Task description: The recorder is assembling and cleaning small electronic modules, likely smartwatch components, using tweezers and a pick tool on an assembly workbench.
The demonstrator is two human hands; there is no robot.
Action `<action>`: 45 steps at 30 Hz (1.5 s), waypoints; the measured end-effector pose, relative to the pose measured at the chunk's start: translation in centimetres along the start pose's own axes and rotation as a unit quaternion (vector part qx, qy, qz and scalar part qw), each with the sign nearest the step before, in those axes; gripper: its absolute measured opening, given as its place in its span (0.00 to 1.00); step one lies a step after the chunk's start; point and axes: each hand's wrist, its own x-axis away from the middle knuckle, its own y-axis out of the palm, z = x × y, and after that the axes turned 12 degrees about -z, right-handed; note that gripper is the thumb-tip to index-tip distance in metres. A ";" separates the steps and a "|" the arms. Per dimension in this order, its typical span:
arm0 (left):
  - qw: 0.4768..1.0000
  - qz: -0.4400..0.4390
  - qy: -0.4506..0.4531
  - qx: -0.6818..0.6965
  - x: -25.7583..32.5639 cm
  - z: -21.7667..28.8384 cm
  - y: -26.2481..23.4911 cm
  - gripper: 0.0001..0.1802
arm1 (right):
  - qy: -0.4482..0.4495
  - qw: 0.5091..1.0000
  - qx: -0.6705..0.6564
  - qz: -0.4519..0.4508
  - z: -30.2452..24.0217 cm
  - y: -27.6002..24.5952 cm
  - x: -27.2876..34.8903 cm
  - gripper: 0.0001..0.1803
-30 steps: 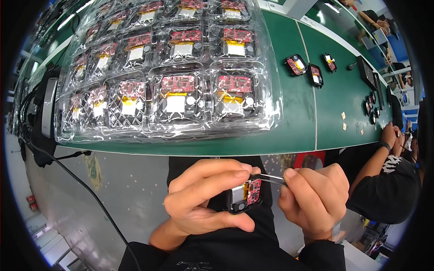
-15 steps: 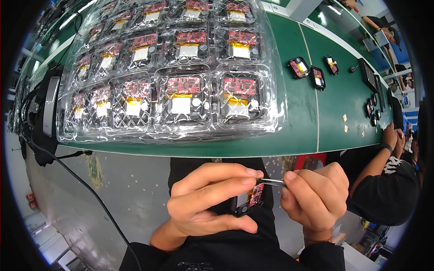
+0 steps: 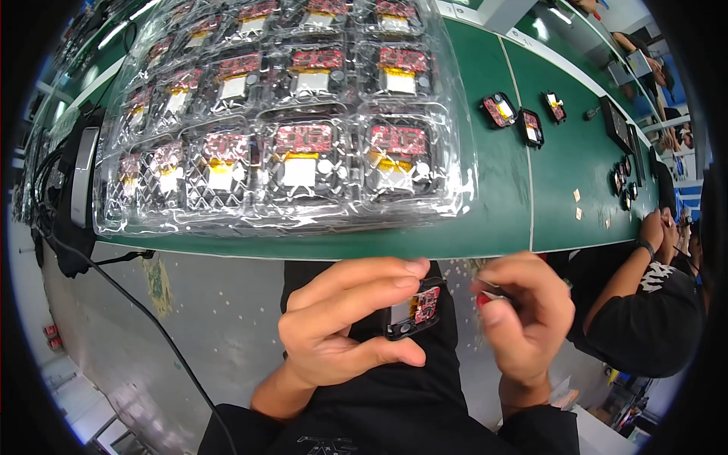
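My left hand (image 3: 341, 315) is closed around the edges of a small black device housing (image 3: 396, 334), held tilted above my lap. A red circuit board (image 3: 427, 305) with a strip of yellow tape beside it shows inside the housing. To its right, apart from it, my right hand (image 3: 527, 315) is closed on a pair of tweezers (image 3: 497, 290), blurred by motion and partly hidden by the fingers. A small red spot shows by the fingertips; what it is I cannot tell.
Clear plastic trays (image 3: 303, 205) with several similar devices cover the left of the green table (image 3: 493, 227). Loose housings (image 3: 532, 129) lie farther right. A black cable (image 3: 152, 318) hangs at left. A co-worker's arm (image 3: 633, 262) rests at the table's right.
My right hand has drawn the tweezers away from the housing and turned, its fingers now curled differently. The left hand has moved slightly up with the housing.
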 end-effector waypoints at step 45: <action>0.994 -0.020 -0.106 -0.016 0.8 0.9 -0.1 0.38 | -0.075 0.984 0.137 -0.090 1.5 0.6 -0.8 0.14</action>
